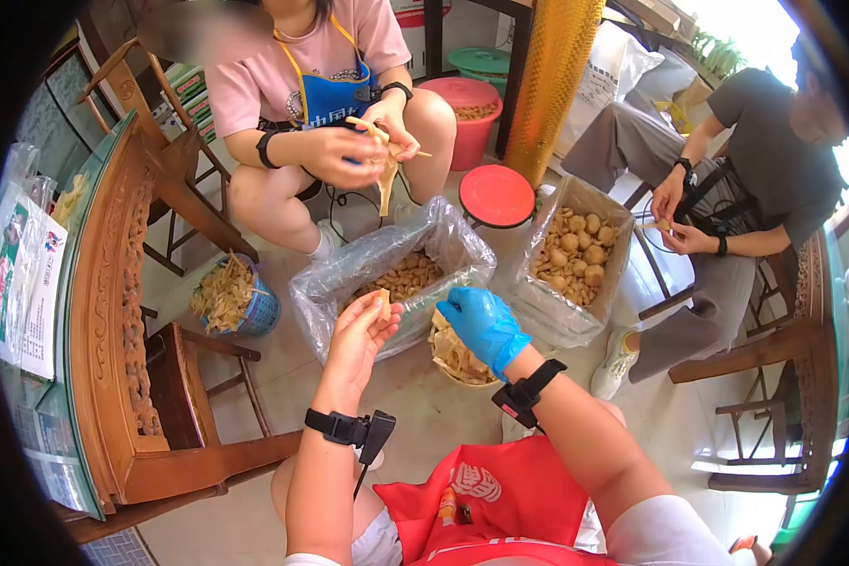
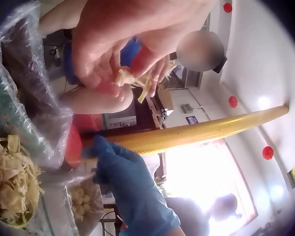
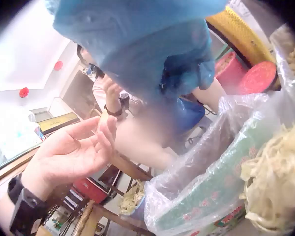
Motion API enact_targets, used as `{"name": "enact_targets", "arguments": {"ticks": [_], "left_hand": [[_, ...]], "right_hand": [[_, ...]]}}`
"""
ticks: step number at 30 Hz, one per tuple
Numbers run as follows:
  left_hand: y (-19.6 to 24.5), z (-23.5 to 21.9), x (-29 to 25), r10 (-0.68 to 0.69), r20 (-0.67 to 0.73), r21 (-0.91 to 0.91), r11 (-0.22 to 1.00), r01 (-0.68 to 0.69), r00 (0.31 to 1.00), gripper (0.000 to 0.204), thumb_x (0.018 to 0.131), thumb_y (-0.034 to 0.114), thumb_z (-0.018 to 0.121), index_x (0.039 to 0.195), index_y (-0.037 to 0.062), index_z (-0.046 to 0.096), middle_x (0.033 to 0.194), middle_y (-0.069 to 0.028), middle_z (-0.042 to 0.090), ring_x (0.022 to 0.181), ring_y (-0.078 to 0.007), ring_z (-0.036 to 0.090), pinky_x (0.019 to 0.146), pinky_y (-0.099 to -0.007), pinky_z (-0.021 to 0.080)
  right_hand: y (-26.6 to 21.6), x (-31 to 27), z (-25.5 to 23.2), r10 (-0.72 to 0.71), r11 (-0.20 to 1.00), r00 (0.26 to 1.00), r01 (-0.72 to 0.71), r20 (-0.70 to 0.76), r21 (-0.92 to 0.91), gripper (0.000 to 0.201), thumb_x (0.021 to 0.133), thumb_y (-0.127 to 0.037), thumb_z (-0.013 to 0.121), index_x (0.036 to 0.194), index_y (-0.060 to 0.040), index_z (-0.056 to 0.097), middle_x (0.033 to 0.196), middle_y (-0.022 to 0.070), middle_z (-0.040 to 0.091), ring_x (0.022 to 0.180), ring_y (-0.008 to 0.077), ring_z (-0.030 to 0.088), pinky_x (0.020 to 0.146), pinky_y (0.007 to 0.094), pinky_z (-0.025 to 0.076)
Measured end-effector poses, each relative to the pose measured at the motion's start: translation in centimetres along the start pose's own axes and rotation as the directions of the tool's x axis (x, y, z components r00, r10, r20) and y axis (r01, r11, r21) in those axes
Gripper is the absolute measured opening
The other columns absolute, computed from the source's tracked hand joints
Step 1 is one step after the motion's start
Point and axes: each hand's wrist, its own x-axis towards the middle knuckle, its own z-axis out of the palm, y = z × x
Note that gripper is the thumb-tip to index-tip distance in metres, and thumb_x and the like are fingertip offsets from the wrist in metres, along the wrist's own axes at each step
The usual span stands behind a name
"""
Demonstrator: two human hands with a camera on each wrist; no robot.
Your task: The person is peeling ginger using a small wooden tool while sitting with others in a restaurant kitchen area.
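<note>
Pinching a pale peeled piece [image 1: 383,307] in our left hand [image 1: 358,340], gloved right hand [image 1: 484,325] hanging loosely curled, empty; that fingertip grip could be dropping it into the lined box [image 1: 325,283].

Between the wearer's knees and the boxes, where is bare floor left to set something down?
Bare floor lies below the bowl of peelings, between the forearms. Another strip runs between the wooden chair and the plastic-lined box. It is crowded around that box, where the left hand pinches a pale piece and the gloved right hand hovers beside it.
</note>
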Motion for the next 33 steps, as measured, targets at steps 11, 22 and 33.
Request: {"name": "enact_targets", "arguments": {"ticks": [11,22,33], "left_hand": [[-0.1,0.0,-0.3,0.001,0.093,-0.135,0.991,0.012,0.996,0.034,0.094,0.013,0.052,0.123,-0.0004,0.042,0.116,-0.0188,0.056,0.107,-0.0257,0.058,0.094,-0.0361,0.048],[0.1,0.6,-0.5,-0.005,-0.064,0.052,0.999,0.008,0.998,0.028,0.087,0.02,0.065,0.112,0.0098,0.058,0.104,-0.001,0.06,0.091,-0.0127,0.058,0.079,-0.0291,0.048],[-2.2,3.3,0.7,0.002,0.025,0.083,0.997,-0.004,1.0,0.027,0.086,0.012,0.065,0.111,0.006,0.057,0.098,-0.0012,0.062,0.088,-0.0108,0.059,0.078,-0.024,0.048]], "right_hand": [[-2.5,4.1,2.5,-0.021,0.769,0.979,0.146,-0.203,0.623,0.043,0.086,-0.014,0.062,0.127,-0.0069,0.052,0.113,0.0164,0.061,0.096,0.022,0.06,0.085,0.0333,0.047],[-4.0,0.6,0.0,-0.346,0.821,0.934,0.345,-0.083,0.455,0.029,0.078,-0.017,0.068,0.104,-0.0047,0.063,0.09,0.0137,0.063,0.08,0.028,0.061,0.071,0.0354,0.049],[-0.2,-0.5,-1.6,-0.247,0.836,0.963,0.268,-0.109,0.478,0.014,0.08,-0.014,0.061,0.085,-0.0017,0.059,0.081,0.0185,0.062,0.076,0.0381,0.058,0.066,0.0414,0.047]]}}
